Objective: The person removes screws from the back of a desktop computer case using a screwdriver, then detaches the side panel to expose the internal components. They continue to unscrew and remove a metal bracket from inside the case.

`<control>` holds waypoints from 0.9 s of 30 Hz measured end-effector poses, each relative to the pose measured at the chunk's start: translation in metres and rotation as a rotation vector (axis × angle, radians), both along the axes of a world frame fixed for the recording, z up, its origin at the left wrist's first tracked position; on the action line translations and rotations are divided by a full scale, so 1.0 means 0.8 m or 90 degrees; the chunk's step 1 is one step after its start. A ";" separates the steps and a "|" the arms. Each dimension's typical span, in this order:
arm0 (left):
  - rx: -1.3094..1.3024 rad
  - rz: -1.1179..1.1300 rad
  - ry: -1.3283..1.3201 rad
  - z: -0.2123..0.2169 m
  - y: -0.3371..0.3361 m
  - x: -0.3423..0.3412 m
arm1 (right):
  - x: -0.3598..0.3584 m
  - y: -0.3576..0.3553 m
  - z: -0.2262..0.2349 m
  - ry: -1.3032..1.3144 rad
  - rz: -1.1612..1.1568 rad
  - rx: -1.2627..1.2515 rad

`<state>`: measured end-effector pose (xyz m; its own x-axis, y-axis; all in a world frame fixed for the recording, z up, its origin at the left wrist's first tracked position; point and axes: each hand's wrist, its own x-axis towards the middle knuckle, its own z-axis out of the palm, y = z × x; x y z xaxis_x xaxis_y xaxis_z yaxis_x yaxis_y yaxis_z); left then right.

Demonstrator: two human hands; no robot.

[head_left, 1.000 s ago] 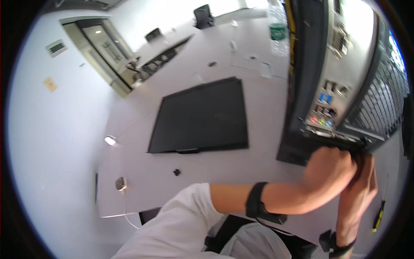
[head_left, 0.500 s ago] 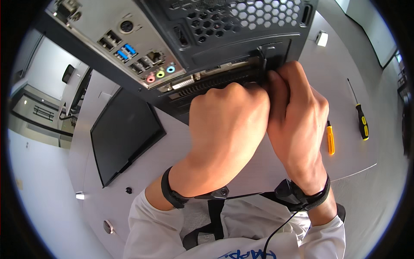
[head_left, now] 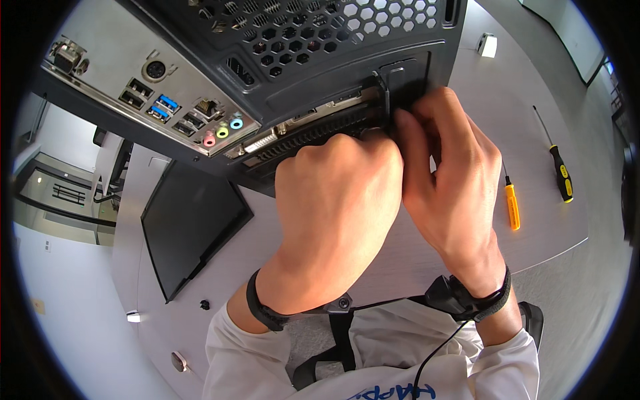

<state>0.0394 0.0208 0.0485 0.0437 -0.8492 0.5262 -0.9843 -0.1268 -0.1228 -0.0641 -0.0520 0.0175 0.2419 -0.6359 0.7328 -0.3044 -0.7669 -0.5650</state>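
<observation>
Closely, two hands at a computer case (head_left: 280, 93)

Dark metal, it has a hexagon-pierced grille (head_left: 300, 40) and a silver port panel (head_left: 183, 87) with round pink, green and pale-blue sockets (head_left: 223, 132). It is in front of the person, directly beyond the fingers. The left hand (head_left: 337, 200) is curled before the slot row (head_left: 320, 133); its hidden fingertips leave its grip unclear. The right hand (head_left: 453, 180) bends its fingers narrowly near the black bracket (head_left: 386, 100); whether they pinch anything, I cannot tell.
</observation>
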 end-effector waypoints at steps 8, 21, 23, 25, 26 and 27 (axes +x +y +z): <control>0.017 0.022 0.079 0.001 -0.001 -0.005 | -0.016 0.003 -0.001 -0.056 0.033 -0.023; 0.005 0.026 0.075 -0.001 -0.002 -0.003 | -0.018 -0.031 -0.009 -0.010 0.041 -0.329; 0.005 0.026 0.075 -0.001 -0.002 -0.003 | -0.014 -0.037 -0.010 -0.028 0.046 -0.360; 0.009 0.031 0.074 0.000 -0.002 -0.004 | -0.012 -0.039 -0.013 -0.039 0.042 -0.368; 0.008 0.032 0.071 0.000 -0.002 -0.004 | -0.013 -0.038 -0.014 -0.036 0.034 -0.361; 0.007 0.033 0.068 0.000 -0.002 -0.004 | -0.012 -0.038 -0.014 -0.034 0.028 -0.357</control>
<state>0.0359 0.0189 0.0484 0.1435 -0.8504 0.5062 -0.9839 -0.1776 -0.0194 -0.0740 -0.0825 0.0060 0.2120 -0.1360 0.9678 -0.2473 -0.9655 -0.0815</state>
